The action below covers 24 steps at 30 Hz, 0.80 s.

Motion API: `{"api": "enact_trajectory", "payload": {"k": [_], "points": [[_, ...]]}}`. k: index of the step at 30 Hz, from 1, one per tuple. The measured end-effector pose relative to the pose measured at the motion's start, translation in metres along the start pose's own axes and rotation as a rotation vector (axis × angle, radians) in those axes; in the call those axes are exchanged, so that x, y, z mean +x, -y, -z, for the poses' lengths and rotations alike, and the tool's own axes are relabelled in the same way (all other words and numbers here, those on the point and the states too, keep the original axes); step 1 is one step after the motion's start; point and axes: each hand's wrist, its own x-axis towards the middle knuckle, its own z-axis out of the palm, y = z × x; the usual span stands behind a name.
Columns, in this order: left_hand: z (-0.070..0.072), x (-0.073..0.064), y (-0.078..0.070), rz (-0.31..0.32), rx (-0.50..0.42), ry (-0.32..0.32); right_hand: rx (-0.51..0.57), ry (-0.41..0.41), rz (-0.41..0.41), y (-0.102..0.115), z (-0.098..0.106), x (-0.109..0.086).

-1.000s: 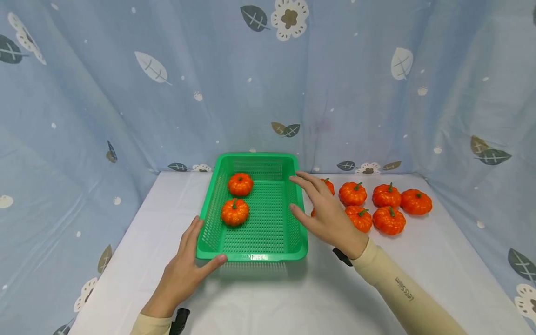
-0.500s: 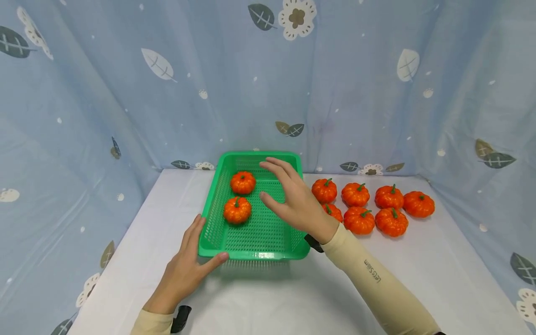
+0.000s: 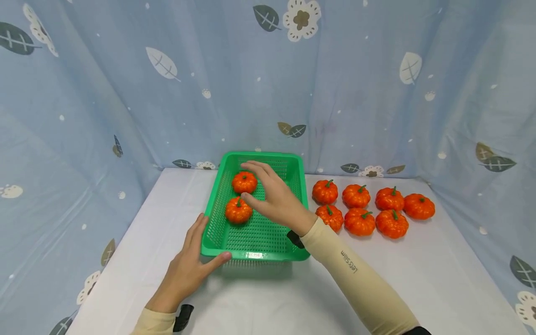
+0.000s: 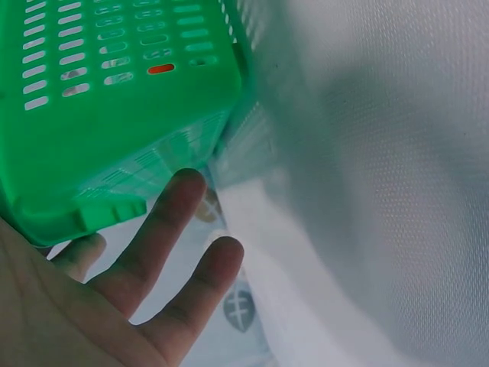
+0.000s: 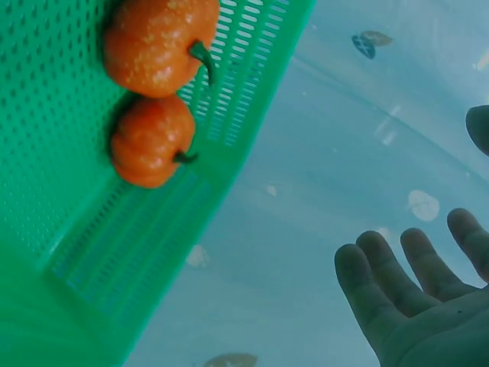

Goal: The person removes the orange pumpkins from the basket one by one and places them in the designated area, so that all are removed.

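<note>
A green plastic basket stands on the white table with two small orange pumpkins in its left half, one behind the other. My left hand lies at the basket's front left corner, fingers straight along the side and thumb at the front rim. In the left wrist view its fingers extend beside the green wall. Over the basket, just right of the pumpkins, my right hand reaches with nothing in it. The right wrist view shows its fingers spread apart and both pumpkins inside the basket.
Several more orange pumpkins sit in two rows on the table, to the right of the basket. A blue curtain with leaves and flowers hangs behind the table and along its sides.
My right hand has moved left from the basket's right side to above its interior, uncovering the nearest pumpkins on the table. My left hand stays at the corner. The view has shifted slightly.
</note>
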Motion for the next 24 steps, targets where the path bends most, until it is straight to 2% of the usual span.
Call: {"api": "enact_trajectory", "payload": {"k": [4,12,19,24], "points": [[0.000,0.000,0.001,0.005,-0.006,-0.001,0.020,0.043,-0.029,-0.005,-0.014,0.006],[0.000,0.001,0.000,0.003,-0.018,-0.010,0.031,0.165,-0.154,-0.023,-0.044,0.012],[0.000,0.001,0.000,0.007,-0.021,-0.008,0.001,0.283,-0.252,-0.029,-0.056,0.018],[0.001,0.001,0.001,-0.003,-0.018,-0.013,-0.075,0.369,-0.263,-0.038,-0.065,0.020]]}}
